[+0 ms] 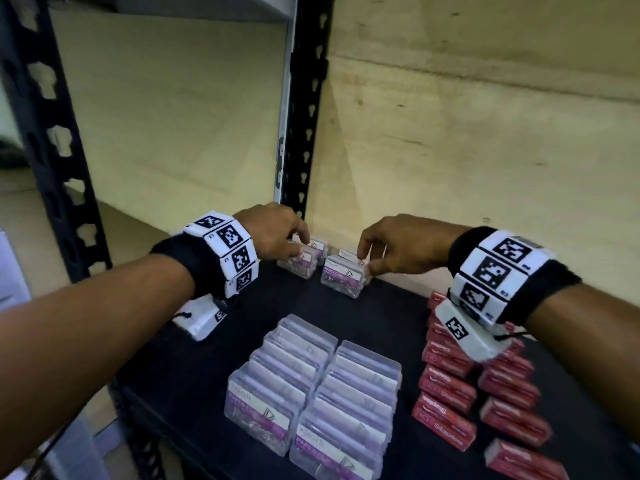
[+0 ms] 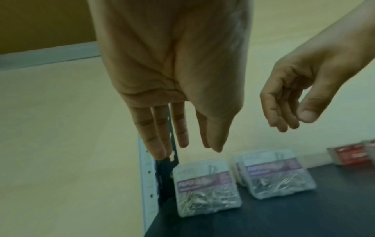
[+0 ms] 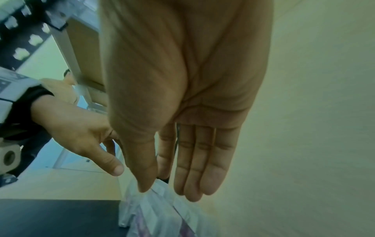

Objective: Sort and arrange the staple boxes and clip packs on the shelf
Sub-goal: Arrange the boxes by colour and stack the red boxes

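The black shelf (image 1: 381, 317) is bounded at the back by a pale wall, with a black slotted upright (image 1: 308, 109) at the upper centre of the head view. Bare shelf surface is seen between the two clip packs at the wall and the block of clip packs (image 1: 311, 386) at lower centre; red staple boxes (image 1: 450, 393) are lined up at lower right.

The left hand (image 1: 273, 233) is held over the left clip pack (image 1: 299, 263), fingers extended and close together; in the left wrist view the fingertips (image 2: 158, 149) are seen above the pack, holding nothing. The right hand (image 1: 398, 247) is held at the right clip pack (image 1: 344, 275), fingers straight, nothing gripped; contact cannot be told.
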The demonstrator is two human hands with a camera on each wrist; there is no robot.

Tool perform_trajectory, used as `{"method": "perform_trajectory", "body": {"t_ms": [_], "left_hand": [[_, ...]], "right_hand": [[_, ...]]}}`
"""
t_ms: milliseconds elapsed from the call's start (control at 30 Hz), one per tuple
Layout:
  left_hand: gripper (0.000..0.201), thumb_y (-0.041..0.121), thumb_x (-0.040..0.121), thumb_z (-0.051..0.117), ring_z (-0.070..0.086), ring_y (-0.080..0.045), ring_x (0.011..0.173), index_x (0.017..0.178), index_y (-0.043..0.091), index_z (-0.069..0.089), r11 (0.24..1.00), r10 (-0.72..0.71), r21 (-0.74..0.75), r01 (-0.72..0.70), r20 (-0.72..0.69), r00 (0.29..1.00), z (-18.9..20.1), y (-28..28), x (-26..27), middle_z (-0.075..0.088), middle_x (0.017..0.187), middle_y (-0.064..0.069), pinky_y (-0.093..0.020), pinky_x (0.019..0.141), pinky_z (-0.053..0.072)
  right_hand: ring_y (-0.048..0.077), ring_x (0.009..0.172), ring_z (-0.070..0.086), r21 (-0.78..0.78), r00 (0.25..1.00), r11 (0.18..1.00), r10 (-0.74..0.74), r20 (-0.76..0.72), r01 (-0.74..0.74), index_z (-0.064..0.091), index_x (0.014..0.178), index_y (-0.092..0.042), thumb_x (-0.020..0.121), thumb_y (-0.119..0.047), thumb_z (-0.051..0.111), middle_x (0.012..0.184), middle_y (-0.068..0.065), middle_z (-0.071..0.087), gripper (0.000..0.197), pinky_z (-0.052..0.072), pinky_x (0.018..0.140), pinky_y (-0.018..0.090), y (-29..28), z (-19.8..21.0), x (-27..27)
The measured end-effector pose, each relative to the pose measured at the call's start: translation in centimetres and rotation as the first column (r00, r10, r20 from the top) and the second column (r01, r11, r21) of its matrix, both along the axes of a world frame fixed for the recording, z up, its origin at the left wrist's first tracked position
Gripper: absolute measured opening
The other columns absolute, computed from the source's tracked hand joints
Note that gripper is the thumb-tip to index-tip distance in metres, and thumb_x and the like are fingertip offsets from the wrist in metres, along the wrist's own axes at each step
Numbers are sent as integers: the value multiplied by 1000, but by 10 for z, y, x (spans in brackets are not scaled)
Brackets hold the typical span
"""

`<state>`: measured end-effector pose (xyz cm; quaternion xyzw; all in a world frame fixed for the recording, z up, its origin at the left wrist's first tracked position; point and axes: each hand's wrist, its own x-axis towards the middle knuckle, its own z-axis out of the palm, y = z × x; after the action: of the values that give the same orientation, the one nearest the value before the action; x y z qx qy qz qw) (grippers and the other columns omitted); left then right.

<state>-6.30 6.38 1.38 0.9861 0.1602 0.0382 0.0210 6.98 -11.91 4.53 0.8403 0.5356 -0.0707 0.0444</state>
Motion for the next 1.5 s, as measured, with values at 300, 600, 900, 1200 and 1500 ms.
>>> {"method": "perform_trajectory", "body": {"t_ms": [300,600,900,1200,1500], "left_hand": [[21,28,92,64,60,-12,95,110,26,73,996,-29,-86,32,29,999,-12,24,28,69,111,4,-26,87,48],[21,29,90,68,60,-6,92,111,30,73,993,-47,-112,40,-68,997,-4,18,30,69,103,11,-21,83,46],[22,36,89,69,60,-3,95,110,33,74,989,-89,-132,67,-173,981,8,-18,17,70,101,17,-21,88,46],[22,40,89,67,61,-3,99,109,34,75,983,-139,-151,102,-254,957,16,-49,-4,71,102,20,-26,96,47],[24,41,90,66,60,-3,100,111,33,74,980,-145,-168,102,-267,953,18,-70,-23,70,108,18,-29,99,47]], "right_hand": [[14,96,63,-48,1000,999,5,-19,-6,63,118,-29,85,-36,75,108,-7,70,35,48,84,30,40,-20,19],[12,98,62,-67,995,997,-37,-93,31,68,108,-29,82,-33,79,105,-9,70,29,43,83,27,36,-16,11],[11,89,69,-96,986,995,-45,-163,30,67,106,-29,81,-36,80,97,-6,75,30,51,86,30,3,-14,-12],[10,92,70,-144,985,989,-48,-163,25,67,107,-31,82,-37,78,95,-8,77,28,49,96,36,-28,-10,-35],[10,93,71,-141,979,990,-53,-196,26,65,110,-33,84,-38,76,98,-6,76,28,50,97,40,-48,-11,-48]]}}
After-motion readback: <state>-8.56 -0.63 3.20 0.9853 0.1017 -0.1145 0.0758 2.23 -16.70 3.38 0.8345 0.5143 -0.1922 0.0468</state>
